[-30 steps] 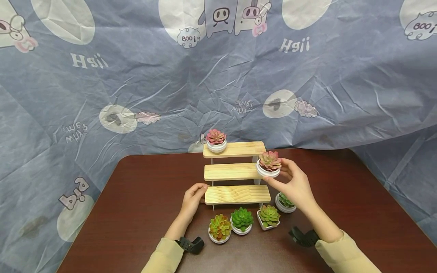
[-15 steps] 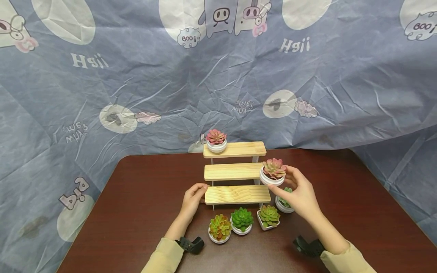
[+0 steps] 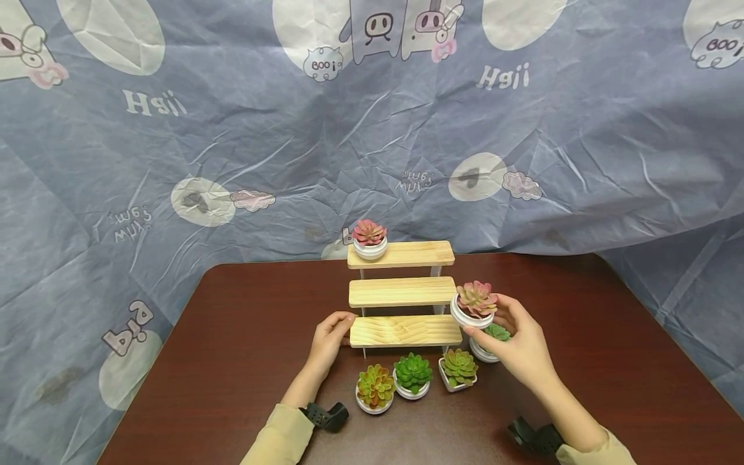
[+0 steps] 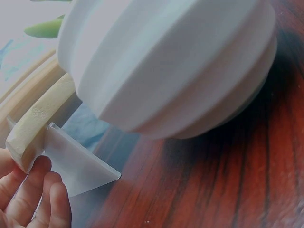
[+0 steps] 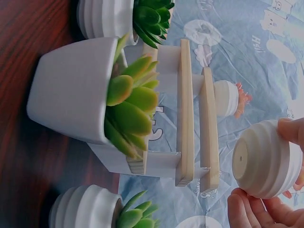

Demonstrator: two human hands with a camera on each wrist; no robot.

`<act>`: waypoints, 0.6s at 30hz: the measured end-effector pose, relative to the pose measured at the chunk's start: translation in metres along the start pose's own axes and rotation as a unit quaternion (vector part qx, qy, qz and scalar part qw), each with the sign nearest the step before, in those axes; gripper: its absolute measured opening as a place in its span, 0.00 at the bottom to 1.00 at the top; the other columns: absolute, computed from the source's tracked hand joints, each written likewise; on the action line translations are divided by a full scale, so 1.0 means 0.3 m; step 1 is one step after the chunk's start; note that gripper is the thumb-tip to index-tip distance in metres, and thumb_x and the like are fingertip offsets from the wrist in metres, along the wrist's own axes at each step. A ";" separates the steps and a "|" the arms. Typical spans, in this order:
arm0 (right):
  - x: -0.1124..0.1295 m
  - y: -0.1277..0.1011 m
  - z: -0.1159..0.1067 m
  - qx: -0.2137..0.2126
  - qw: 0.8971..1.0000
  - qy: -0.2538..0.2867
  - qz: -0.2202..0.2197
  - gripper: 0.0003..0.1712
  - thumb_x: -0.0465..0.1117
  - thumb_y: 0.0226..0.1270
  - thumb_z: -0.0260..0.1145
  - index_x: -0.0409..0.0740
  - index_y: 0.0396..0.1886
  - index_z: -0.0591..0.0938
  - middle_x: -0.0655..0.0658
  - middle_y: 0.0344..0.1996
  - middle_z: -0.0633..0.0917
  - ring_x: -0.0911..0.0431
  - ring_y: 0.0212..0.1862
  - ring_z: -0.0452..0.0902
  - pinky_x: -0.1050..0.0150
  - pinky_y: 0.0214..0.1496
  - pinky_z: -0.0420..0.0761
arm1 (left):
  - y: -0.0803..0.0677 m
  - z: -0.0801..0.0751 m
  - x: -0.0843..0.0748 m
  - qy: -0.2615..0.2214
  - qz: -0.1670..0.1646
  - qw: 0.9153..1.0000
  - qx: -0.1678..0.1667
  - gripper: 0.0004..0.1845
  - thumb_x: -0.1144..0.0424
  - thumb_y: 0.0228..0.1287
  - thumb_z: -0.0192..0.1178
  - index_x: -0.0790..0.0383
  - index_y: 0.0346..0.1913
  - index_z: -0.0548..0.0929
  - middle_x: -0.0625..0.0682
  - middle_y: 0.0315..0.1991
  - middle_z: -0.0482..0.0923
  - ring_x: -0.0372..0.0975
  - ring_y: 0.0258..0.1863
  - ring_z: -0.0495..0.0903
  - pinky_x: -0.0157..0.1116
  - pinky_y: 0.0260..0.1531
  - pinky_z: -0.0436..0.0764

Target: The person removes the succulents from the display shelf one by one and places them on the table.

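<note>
Left hand low, fingers curled; right hand raised, fingers in a cupped grip.

A pink-red succulent is sitting in a ribbed white pot; the stepped shelf is showing pale wood, the table dark reddish-brown.
</note>
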State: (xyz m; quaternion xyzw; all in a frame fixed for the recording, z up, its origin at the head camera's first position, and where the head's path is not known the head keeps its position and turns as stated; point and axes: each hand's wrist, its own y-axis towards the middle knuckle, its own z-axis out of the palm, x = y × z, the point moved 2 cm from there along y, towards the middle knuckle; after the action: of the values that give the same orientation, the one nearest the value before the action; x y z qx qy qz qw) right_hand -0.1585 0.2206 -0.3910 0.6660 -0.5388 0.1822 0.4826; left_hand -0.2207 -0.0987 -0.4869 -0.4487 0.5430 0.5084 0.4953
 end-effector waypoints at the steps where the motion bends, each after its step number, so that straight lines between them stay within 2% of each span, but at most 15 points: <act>1: -0.002 -0.004 0.000 -0.001 1.000 0.001 0.000 0.35 0.33 0.45 0.78 0.35 0.54 0.73 0.40 0.40 0.82 0.73 0.40 0.76 0.79 0.44 0.74 | 0.005 -0.002 0.014 -0.002 0.000 1.000 -0.001 0.13 0.63 0.70 0.53 0.72 0.46 0.80 0.50 0.34 0.80 0.38 0.29 0.78 0.41 0.30 0.80; 6: -0.006 -0.024 -0.006 -0.008 1.000 0.007 -0.001 0.35 0.31 0.44 0.78 0.36 0.54 0.74 0.43 0.41 0.81 0.73 0.40 0.76 0.78 0.43 0.75 | 0.025 -0.008 0.067 -0.004 0.003 1.000 -0.008 0.14 0.59 0.69 0.55 0.68 0.45 0.81 0.51 0.35 0.80 0.38 0.29 0.78 0.38 0.28 0.79; 12: -0.008 -0.044 -0.017 -0.016 1.000 0.004 0.000 0.36 0.31 0.42 0.78 0.38 0.54 0.74 0.51 0.40 0.80 0.73 0.41 0.75 0.79 0.43 0.75 | 0.026 -0.007 0.073 0.005 0.016 1.000 -0.012 0.16 0.55 0.68 0.56 0.67 0.44 0.81 0.52 0.36 0.80 0.39 0.30 0.78 0.37 0.28 0.79; 18: -0.031 -0.064 -0.025 -0.018 1.000 -0.003 0.013 0.37 0.31 0.41 0.79 0.39 0.55 0.75 0.58 0.40 0.79 0.74 0.40 0.76 0.79 0.42 0.75 | 0.026 -0.008 0.075 0.007 0.013 1.000 -0.013 0.16 0.55 0.68 0.56 0.67 0.44 0.82 0.52 0.35 0.80 0.39 0.30 0.78 0.37 0.28 0.79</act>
State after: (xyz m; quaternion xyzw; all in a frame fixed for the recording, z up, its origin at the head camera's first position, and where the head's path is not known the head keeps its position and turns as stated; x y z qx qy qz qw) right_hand -0.1425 0.2311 -0.4033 0.6503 -0.5522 0.1769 0.4908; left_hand -0.2311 -0.1001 -0.5084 -0.4516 0.5459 0.5182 0.4791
